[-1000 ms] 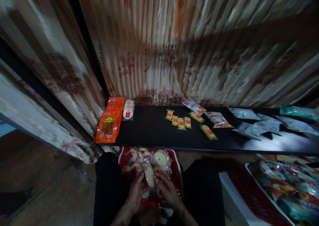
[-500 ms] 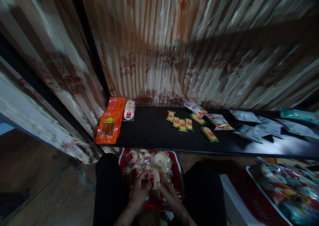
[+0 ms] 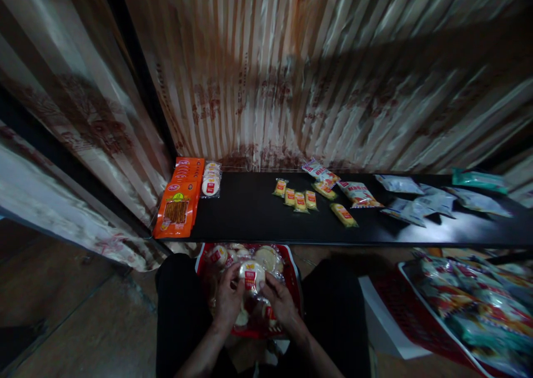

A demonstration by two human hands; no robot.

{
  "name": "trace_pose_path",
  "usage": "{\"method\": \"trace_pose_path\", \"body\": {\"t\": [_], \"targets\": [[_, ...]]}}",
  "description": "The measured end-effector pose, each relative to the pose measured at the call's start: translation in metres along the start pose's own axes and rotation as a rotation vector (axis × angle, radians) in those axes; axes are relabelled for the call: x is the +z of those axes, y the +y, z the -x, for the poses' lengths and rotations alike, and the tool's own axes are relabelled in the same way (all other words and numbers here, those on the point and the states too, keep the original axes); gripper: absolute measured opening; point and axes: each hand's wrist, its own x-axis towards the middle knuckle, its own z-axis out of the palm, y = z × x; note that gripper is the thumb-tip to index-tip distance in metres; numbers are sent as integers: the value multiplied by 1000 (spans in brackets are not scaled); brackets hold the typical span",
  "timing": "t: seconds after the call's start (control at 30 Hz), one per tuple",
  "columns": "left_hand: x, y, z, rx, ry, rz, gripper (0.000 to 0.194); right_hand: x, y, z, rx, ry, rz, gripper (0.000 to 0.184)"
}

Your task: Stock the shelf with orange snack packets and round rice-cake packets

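Note:
Between my two hands is a round white packaged cake (image 3: 251,277) in clear wrap with a red and yellow label, its printed face turned up toward me. My left hand (image 3: 229,297) grips its left edge. My right hand (image 3: 280,299) has its fingers on the right edge. Just below lies a red basket (image 3: 295,272) with a white rim, between my knees, holding several more of these wrapped cakes (image 3: 266,257). A short stack of the same cakes (image 3: 211,180) sits on the black shelf (image 3: 245,217), beside the orange snack bags (image 3: 176,206).
Along the shelf lie small yellow packets (image 3: 300,201), red-and-white snack bags (image 3: 358,194), pale bags (image 3: 433,200) and a green packet (image 3: 478,180). A second basket (image 3: 402,272) full of bagged snacks stands at the lower right. A striped curtain (image 3: 266,89) hangs behind the shelf.
Both hands have lifted the cake slightly toward the shelf, and its label now faces up more fully. The view has shifted a little.

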Motion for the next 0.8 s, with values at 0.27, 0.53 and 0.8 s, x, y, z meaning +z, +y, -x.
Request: {"method": "trace_pose_path", "body": {"t": [0.27, 0.53, 0.8], "targets": [[0, 10, -10, 78, 19, 68, 40, 8, -9, -14, -24, -40, -59, 50], [-1, 17, -33, 169, 50, 29, 37, 14, -24, -39, -116, 12, 120, 49], [-4, 34, -72, 272, 139, 28, 35, 28, -46, -72, -151, 71, 154, 49]]}}
